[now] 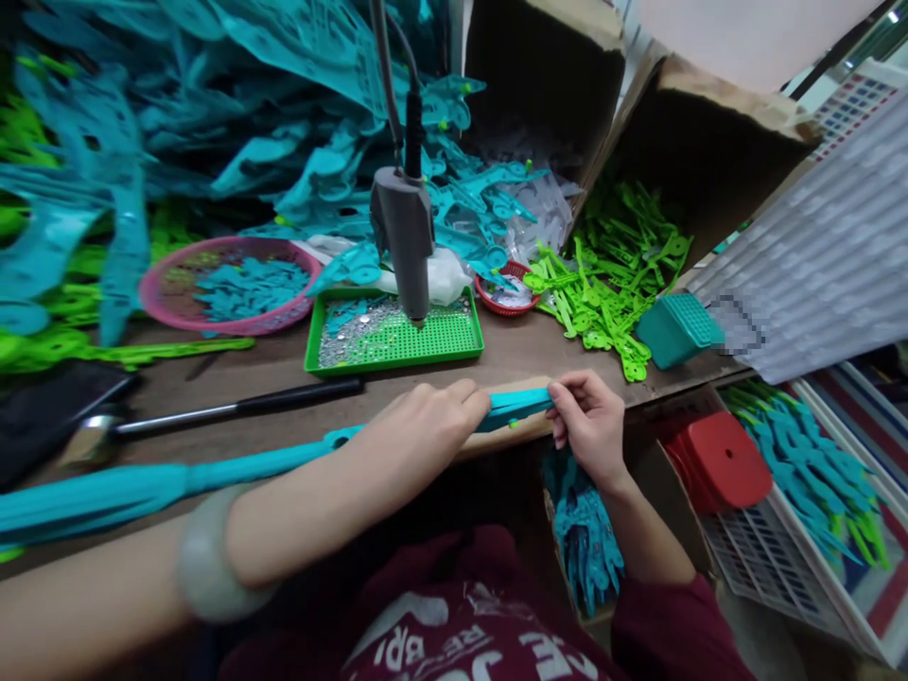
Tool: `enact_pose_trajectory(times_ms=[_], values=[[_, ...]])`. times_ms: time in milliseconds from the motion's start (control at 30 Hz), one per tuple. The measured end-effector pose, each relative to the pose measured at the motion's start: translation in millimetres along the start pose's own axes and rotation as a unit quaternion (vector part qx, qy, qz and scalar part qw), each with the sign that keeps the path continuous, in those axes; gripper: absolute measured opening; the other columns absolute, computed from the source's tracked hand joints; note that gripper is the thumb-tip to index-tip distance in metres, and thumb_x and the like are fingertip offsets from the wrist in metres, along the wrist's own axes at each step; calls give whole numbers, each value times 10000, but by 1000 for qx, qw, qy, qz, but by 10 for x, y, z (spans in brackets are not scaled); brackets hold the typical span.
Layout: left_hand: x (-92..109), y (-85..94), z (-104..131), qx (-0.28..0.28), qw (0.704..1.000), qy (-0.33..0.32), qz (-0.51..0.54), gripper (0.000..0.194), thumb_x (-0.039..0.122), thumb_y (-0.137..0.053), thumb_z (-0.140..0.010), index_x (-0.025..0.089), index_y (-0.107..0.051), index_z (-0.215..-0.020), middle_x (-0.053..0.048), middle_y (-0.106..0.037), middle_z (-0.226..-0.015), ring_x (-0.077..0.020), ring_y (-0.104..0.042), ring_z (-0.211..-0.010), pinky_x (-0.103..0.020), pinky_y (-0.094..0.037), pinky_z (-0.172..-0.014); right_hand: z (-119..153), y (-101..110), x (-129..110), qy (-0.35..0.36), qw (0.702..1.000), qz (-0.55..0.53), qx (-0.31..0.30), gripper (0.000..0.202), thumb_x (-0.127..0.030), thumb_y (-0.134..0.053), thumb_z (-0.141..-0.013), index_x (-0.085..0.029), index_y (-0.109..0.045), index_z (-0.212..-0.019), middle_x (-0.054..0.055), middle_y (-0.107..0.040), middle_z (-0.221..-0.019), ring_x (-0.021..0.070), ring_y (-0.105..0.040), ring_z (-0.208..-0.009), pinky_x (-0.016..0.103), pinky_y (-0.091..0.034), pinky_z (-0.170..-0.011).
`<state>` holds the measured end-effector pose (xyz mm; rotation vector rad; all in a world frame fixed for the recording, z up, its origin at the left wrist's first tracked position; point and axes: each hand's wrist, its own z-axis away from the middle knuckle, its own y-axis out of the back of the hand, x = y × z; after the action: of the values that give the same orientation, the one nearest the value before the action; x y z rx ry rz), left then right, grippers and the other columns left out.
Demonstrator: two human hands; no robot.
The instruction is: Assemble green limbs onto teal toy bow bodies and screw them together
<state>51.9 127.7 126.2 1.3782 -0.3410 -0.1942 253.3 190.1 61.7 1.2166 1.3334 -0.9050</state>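
Note:
A long blue plastic part [262, 463] lies across the front of the table from the left edge toward the right. My left hand [432, 416] is closed over it near its right end, the palm hiding part of it. The fingers of my right hand [587, 421] pinch its narrow right tip. A small green piece [514, 425] shows on its lower edge between my hands. Above the hands hangs a grey electric screwdriver [404, 241], its tip over a green tray [426, 355] of small metal pieces, touched by neither hand.
A hammer [234, 412] lies on the table [276, 362] behind my left forearm. Pink [266, 326] and red [507, 307] baskets stand farther back. Blue parts [319, 151] pile up behind; green parts [592, 303] lie right, near a teal basket [673, 331]. A red stool [727, 459] is lower right.

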Motion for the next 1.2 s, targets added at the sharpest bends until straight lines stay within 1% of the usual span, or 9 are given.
enact_pose_trajectory(times_ms=[167, 233, 333, 467, 600, 800, 1000, 1100, 1200], values=[[-33, 59, -37, -1, 999, -21, -49, 203, 31, -489, -897, 135, -663, -888, -90, -700, -844, -245, -701, -706, -312, -499, -606, -27, -19, -70, -10, 1000, 5, -3, 254, -432, -710, -838, -201, -605, -828, -69, -611, -532, 74, -529, -338, 145, -415, -284], [-90, 65, -50, 15, 999, -34, -8, 190, 54, -509, -894, 143, -670, -846, -74, -705, -809, -221, -695, -685, -288, -489, -601, -26, -19, -92, -16, 1000, 9, -6, 263, -441, -709, -836, -199, -604, -827, -67, -611, -531, 72, -530, -340, 144, -419, -288], [-225, 9, -64, 42, 994, -75, 74, 188, 59, -540, -871, 160, -696, -906, -62, -744, -902, -195, -720, -772, -251, -492, -644, -16, -7, -110, -22, 1000, 11, -11, 274, -449, -709, -837, -196, -606, -820, -61, -616, -534, 71, -535, -342, 141, -424, -291], [-334, -122, -76, 73, 989, -93, 89, 217, 35, -571, -827, 179, -697, -930, -36, -739, -865, -182, -700, -693, -247, -431, -563, 3, 7, -112, -17, 1000, 16, -12, 280, -456, -709, -847, -193, -618, -820, -56, -618, -536, 73, -544, -344, 140, -432, -296], [-255, -136, -50, 65, 993, -92, 41, 167, 58, -570, -860, 175, -679, -906, -39, -726, -818, -196, -683, -647, -272, -402, -539, 42, 5, -91, 2, 999, 32, -4, 268, -440, -708, -863, -189, -628, -814, -56, -617, -529, 74, -547, -337, 136, -425, -293], [-66, -21, -38, 72, 995, -61, -14, 157, 170, -536, -925, 185, -640, -808, -48, -708, -743, -217, -655, -580, -310, -336, -484, 118, 10, -53, 19, 999, 44, 2, 220, -384, -694, -887, -185, -646, -808, -47, -629, -531, 72, -557, -339, 130, -433, -308], [-102, 6, -88, 62, 995, -82, -15, 65, 144, -627, -870, 204, -610, -889, -4, -682, -694, -209, -616, -524, -320, -218, -456, 123, 39, -63, 9, 999, 39, -13, 221, -390, -688, -892, -181, -658, -827, -42, -632, -539, 72, -551, -343, 137, -440, -313], [-187, -105, -28, 120, 988, -92, 6, 36, 190, -566, -943, 211, -579, -917, 23, -630, -629, -203, -603, -498, -311, -233, -457, 125, 56, -52, 14, 999, 41, -25, 199, -370, -683, -899, -185, -660, -829, -46, -626, -538, 72, -556, -346, 139, -451, -328], [-238, -237, 64, 209, 974, -82, 24, 218, 278, -434, -1042, 213, -537, -861, 18, -613, -633, -182, -589, -493, -301, -301, -481, 131, 62, -43, 24, 999, 41, -27, 182, -351, -676, -906, -190, -657, -823, -52, -615, -532, 71, -556, -345, 138, -452, -337]])
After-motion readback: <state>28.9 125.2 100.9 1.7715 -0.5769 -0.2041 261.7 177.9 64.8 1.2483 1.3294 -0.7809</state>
